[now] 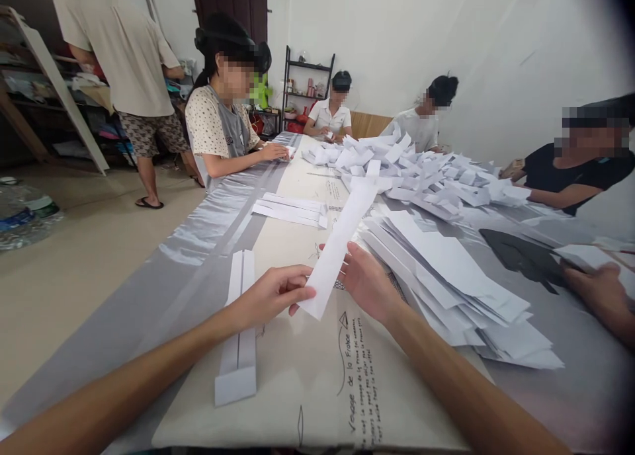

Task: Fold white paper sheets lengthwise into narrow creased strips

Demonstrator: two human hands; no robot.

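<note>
A long white paper strip [342, 237] is held up over the table between both my hands. My left hand [270, 293] pinches its near end with thumb and fingers. My right hand [367, 280] supports the strip's right side with fingers spread behind it. Directly right of my right hand lies a big stack of flat white paper sheets [446, 276]. A folded paper strip [238, 329] lies on the table left of my left hand.
The table [149, 309] carries a silver cover and a beige printed cloth [322, 382]. A heap of folded papers [421, 174] fills the far right; more strips [290, 210] lie mid-table. Several seated people work around it; another person's hand [602, 296] rests at right. One person stands at far left.
</note>
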